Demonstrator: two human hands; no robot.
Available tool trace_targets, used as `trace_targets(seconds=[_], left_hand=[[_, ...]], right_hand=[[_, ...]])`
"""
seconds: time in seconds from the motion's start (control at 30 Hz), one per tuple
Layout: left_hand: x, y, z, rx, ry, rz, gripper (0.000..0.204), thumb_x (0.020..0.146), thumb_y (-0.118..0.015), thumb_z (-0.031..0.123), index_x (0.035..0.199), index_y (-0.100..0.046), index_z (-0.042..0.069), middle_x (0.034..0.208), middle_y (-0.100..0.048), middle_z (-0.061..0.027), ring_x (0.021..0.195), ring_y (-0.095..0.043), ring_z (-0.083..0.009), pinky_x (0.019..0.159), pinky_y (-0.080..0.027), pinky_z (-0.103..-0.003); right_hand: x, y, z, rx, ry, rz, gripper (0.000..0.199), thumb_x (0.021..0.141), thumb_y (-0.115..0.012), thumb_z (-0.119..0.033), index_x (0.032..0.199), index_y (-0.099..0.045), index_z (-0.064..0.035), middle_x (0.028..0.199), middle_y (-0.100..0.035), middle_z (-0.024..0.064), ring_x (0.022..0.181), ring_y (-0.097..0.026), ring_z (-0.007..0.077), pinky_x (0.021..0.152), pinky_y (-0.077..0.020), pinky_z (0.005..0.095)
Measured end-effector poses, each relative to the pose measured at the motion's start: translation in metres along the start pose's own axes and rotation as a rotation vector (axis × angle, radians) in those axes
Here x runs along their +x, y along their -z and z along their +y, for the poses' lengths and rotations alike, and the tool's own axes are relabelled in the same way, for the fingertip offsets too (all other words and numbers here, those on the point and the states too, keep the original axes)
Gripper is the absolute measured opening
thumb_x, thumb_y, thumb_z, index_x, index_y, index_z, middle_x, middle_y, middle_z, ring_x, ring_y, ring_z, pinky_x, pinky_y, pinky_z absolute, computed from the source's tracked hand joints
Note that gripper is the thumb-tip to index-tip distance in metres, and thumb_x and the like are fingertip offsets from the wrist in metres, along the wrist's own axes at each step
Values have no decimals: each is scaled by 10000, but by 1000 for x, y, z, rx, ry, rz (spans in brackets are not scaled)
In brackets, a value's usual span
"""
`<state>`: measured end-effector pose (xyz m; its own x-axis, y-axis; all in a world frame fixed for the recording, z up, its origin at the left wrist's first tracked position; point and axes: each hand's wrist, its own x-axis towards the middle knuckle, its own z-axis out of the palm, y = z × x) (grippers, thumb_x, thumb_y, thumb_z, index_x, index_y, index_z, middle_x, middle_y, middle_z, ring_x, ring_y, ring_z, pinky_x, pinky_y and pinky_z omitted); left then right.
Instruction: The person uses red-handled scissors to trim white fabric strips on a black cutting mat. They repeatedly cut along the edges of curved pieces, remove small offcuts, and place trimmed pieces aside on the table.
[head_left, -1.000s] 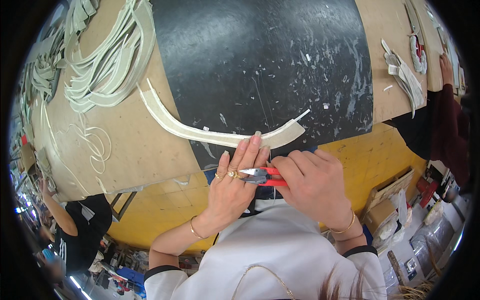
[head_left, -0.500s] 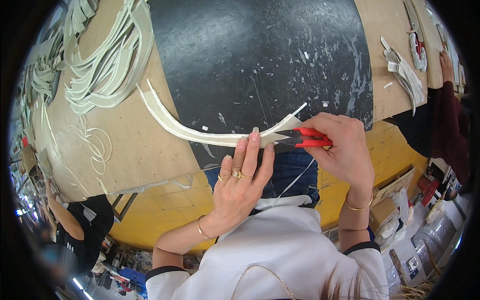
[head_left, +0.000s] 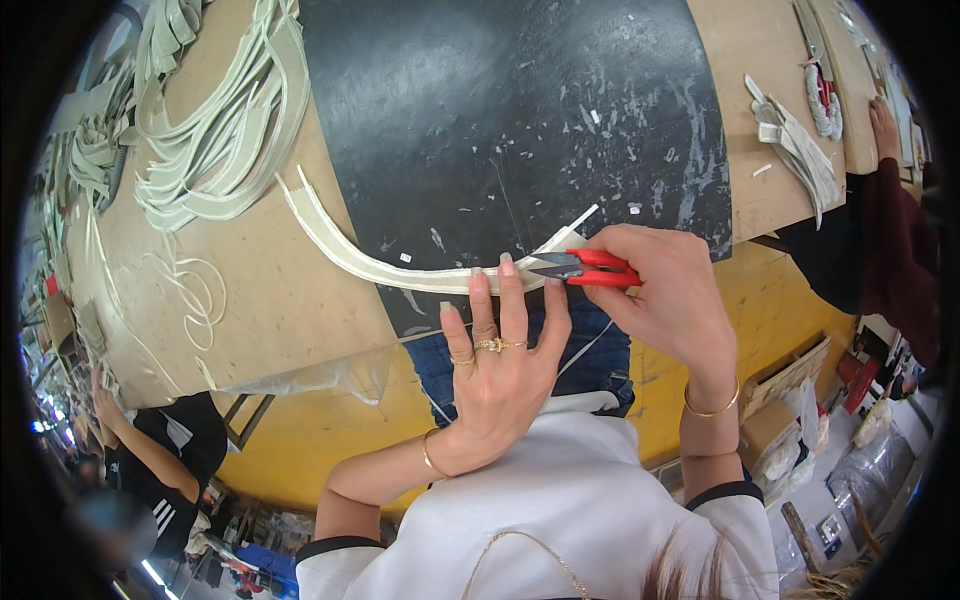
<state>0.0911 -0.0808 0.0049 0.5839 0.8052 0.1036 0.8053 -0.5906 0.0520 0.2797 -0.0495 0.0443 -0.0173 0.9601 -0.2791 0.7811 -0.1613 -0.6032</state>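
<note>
1. Your left hand (head_left: 500, 375) lies flat with its fingers (head_left: 510, 300) spread wide. The fingertips press down on a long, curved, pale strip (head_left: 400, 268).
2. That strip lies on the worktop (head_left: 270, 290). Part of it is on the bare wood and part is on the black mat (head_left: 500, 120). It bends from the upper left down to your hands.
3. Your right hand (head_left: 675, 295) has its fingers closed around small red snips (head_left: 585, 268). The metal blades point left, at the right end of the strip, just beside your left fingertips.
4. A heap of more pale strips (head_left: 215, 130) sits on the wood at the upper left, well apart from your hands.
5. Some thin white thread (head_left: 185, 285) lies in loops on the wood, left of the curved strip.
6. A few grey strips (head_left: 795, 145) lie on the wood at the upper right.
7. Another person's hand (head_left: 885, 125) rests at the far right edge, in a dark red sleeve.
</note>
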Motion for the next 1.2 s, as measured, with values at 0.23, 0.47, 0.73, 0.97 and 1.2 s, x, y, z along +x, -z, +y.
trace_targets(seconds=[0.23, 0.47, 0.73, 0.97, 1.2], left_hand=[[4, -1, -7, -140, -145, -101, 426, 905, -547, 128, 1317, -575, 24, 1526, -412, -196, 1429, -395, -302, 1171, -270, -433], [8, -4, -13, -253, -175, -105, 478, 884, -678, 122, 1318, -563, -43, 1507, -426, -203, 1390, -433, -331, 1130, -362, -472], [10, -3, -12, -221, -182, -78, 474, 879, -682, 118, 1311, -570, -43, 1470, -473, -203, 1350, -482, -326, 1123, -379, -451], [5, -7, -15, -310, -163, -77, 451, 891, -561, 86, 1326, -565, -30, 1487, -464, -193, 1391, -447, -305, 1174, -312, -430], [7, -5, -17, -208, -211, -70, 414, 901, -558, 89, 1300, -589, -16, 1470, -486, -183, 1376, -467, -293, 1168, -330, -412]], right_hand=[[-2, 21, 6, -20, 107, -74, 206, 702, -763, -60, 901, -711, -41, 736, -667, 93, 650, -662, 252, 579, -495, 323], [5, 40, 31, 1, 89, 16, 178, 708, -765, -51, 865, -690, -15, 693, -645, 106, 586, -624, 246, 562, -469, 298], [10, 40, 31, 19, 59, -19, 183, 702, -772, -93, 847, -683, -27, 677, -632, 105, 582, -612, 267, 562, -461, 310], [-19, 34, -7, -76, 353, -84, 213, 628, -818, -191, 797, -689, -203, 652, -594, -52, 529, -538, 161, 537, -355, 290], [-1, 43, 17, -6, 154, 67, 185, 641, -790, -101, 801, -698, -103, 644, -618, 33, 553, -578, 218, 547, -405, 303]])
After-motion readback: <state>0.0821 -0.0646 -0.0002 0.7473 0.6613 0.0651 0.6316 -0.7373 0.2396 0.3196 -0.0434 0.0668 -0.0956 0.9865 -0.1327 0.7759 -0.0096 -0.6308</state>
